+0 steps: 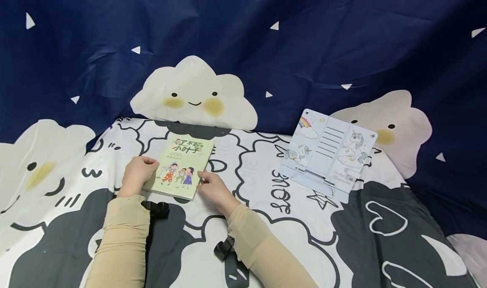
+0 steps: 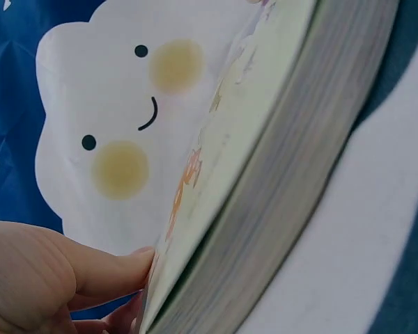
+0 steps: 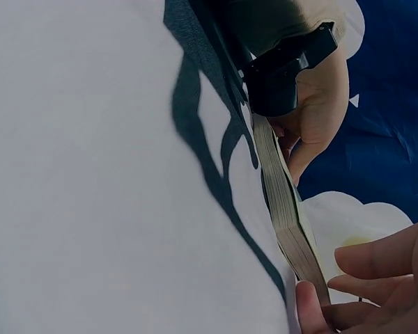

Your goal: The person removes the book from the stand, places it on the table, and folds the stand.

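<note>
A pale green book with Chinese characters and cartoon children on its cover lies face up on the patterned cloth. My left hand grips its lower left edge, and the left wrist view shows the thumb against the cover side. At the lower right edge, my right hand holds the book with its fingers about the corner. One finger sits low by the pages in the right wrist view. The undersides of both grips are partly hidden. A light blue unicorn book stand is to the right, touched by neither hand.
Black and white cartoon-print cloth covers the surface. Behind it hangs a dark blue cloth with white triangles and smiling clouds. The stand's clear lower ledge faces my side.
</note>
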{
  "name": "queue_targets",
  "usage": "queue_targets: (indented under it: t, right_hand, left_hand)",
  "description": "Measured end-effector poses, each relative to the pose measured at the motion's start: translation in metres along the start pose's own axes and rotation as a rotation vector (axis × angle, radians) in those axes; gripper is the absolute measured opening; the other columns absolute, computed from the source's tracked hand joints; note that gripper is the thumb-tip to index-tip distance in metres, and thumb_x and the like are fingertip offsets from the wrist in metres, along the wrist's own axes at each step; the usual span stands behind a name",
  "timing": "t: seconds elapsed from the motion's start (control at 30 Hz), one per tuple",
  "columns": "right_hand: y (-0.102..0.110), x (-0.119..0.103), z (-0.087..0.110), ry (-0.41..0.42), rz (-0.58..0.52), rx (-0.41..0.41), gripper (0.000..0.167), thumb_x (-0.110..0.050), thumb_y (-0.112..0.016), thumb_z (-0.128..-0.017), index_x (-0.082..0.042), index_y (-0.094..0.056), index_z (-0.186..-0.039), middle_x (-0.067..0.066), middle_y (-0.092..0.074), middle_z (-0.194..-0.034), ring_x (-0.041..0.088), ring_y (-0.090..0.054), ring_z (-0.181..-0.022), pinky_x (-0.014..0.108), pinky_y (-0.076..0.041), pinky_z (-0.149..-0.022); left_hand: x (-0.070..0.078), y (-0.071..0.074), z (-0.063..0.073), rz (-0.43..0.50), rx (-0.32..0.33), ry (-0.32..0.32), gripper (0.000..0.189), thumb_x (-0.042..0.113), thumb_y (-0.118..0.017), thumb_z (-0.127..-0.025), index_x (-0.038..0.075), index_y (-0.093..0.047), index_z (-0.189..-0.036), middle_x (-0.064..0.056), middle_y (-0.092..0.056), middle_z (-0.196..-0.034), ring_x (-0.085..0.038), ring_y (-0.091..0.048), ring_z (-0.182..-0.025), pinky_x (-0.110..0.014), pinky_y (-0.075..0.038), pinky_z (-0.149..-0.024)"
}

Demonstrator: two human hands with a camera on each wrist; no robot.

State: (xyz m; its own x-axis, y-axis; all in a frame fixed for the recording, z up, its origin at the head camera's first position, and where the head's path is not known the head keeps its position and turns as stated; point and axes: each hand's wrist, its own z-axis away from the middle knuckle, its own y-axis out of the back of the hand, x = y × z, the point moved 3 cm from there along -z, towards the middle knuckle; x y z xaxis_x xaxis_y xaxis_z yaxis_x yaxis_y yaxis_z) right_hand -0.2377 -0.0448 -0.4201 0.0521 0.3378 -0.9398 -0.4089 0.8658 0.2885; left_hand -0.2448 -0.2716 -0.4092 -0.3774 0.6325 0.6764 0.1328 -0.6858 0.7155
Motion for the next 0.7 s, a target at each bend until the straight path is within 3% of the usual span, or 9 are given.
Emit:
queue_targets:
  t: [0.33, 0.53, 0.7]
  right_hand:
    - [0.005, -0.002, 0.006, -0.014, -0.067, -0.022, 0.052, -0.002, -0.060, -0.091, 0.002, -0.050, -0.142, 0.017, -0.051, -0.147, 0.027, -0.050, -0.130, 0.044, -0.038, -0.114]
    - [0.010, -0.005, 0.011, -0.030, -0.081, -0.041, 0.053, -0.007, -0.061, -0.092, -0.002, -0.050, -0.144, 0.020, -0.045, -0.152, 0.032, -0.058, -0.124, 0.046, -0.045, -0.107]
    - [0.017, -0.006, 0.014, -0.055, -0.110, 0.000, 0.052, -0.011, -0.062, -0.093, -0.005, -0.052, -0.143, 0.019, -0.041, -0.154, 0.032, -0.062, -0.115, 0.045, -0.049, -0.100]
  left_hand:
    - [0.001, 0.000, 0.001, 0.028, 0.006, 0.019, 0.040, 0.026, -0.053, -0.101, -0.003, -0.063, -0.127, -0.026, -0.063, -0.121, -0.032, -0.059, -0.096, -0.034, -0.044, -0.069]
    - [0.002, 0.000, 0.002, 0.093, 0.030, 0.026, 0.040, 0.022, -0.053, -0.099, -0.001, -0.061, -0.131, -0.024, -0.061, -0.129, -0.034, -0.058, -0.106, -0.035, -0.045, -0.074]
    - [0.003, 0.001, 0.001, 0.114, 0.071, 0.010, 0.042, 0.022, -0.052, -0.098, 0.002, -0.061, -0.133, -0.023, -0.062, -0.128, -0.035, -0.057, -0.110, -0.037, -0.045, -0.078]
